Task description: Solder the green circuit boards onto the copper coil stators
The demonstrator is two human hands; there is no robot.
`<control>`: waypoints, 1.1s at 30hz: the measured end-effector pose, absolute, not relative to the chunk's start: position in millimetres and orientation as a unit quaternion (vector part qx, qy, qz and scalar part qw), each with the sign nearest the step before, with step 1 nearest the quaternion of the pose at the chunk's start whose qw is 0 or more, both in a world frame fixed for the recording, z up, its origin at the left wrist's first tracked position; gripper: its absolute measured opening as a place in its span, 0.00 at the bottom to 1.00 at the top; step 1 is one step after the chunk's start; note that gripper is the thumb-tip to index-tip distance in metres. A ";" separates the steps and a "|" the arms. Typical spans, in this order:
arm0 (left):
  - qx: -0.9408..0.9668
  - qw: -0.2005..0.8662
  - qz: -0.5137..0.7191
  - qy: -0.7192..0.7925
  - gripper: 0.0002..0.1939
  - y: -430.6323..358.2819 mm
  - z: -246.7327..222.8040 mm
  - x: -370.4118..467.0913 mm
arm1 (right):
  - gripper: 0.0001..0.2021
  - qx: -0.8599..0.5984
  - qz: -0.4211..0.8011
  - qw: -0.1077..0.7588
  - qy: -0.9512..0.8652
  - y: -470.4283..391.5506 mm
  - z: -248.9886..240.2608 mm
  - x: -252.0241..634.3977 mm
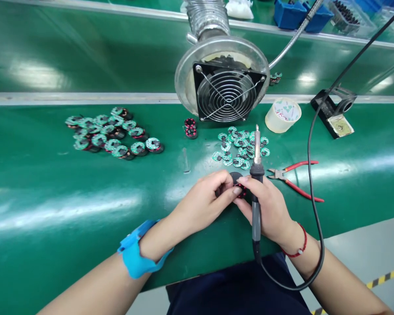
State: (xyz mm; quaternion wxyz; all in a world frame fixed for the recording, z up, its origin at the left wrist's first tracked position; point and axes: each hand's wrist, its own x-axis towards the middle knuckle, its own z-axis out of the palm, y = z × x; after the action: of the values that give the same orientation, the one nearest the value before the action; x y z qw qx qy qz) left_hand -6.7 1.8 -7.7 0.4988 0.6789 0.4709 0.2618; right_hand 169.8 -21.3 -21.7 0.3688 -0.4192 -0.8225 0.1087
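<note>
Between both hands is a small black and red motor part, partly covered by fingers. My left hand pinches it from the left, thumb on top. My right hand grips its right side with thumb and fingertips. A soldering iron with a grey handle rests upright in the picture across my right hand, its metal tip pointing away from me. Behind the part lies a black round piece. Just beyond are several small green circuit boards in a loose pile.
Several assembled parts stand at left, with black-red parts nearer the middle. A fume fan hangs ahead. Right are a tape roll, red-handled cutters and an iron stand. The iron's black cable loops over my right forearm.
</note>
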 end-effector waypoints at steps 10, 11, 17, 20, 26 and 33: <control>0.437 0.622 0.413 0.502 0.14 8.8 -7.3 -13.0 | 0.21 -0.400 0.126 0.380 -0.824 -20.2 -19.1 173.2; 0.436 0.623 0.411 0.503 0.14 10.0 -6.6 -14.0 | 0.22 -0.399 0.119 0.377 -0.827 -20.1 -19.2 173.6; 0.533 0.646 0.276 0.471 0.13 10.7 0.9 -9.9 | 0.22 -0.390 0.092 0.356 -0.844 -19.6 -20.0 175.1; 0.514 0.640 0.299 0.486 0.11 10.8 1.9 -9.1 | 0.19 -0.385 0.092 0.340 -0.853 -19.4 -19.6 175.4; 0.452 0.596 0.387 0.539 0.09 17.4 -2.0 -17.3 | 0.16 -0.409 0.160 0.319 -0.840 -19.5 -18.4 176.8; 0.602 0.383 0.365 0.598 0.06 28.2 -11.3 -27.7 | 0.24 -0.442 0.189 0.406 -0.777 -10.5 -28.1 175.8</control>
State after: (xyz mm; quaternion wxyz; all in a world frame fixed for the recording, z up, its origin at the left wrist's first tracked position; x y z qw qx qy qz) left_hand -27.7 28.2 -11.3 0.3829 0.6023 0.5978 0.3651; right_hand 175.8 -10.5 -28.1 0.4065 -0.4423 -0.7768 0.1891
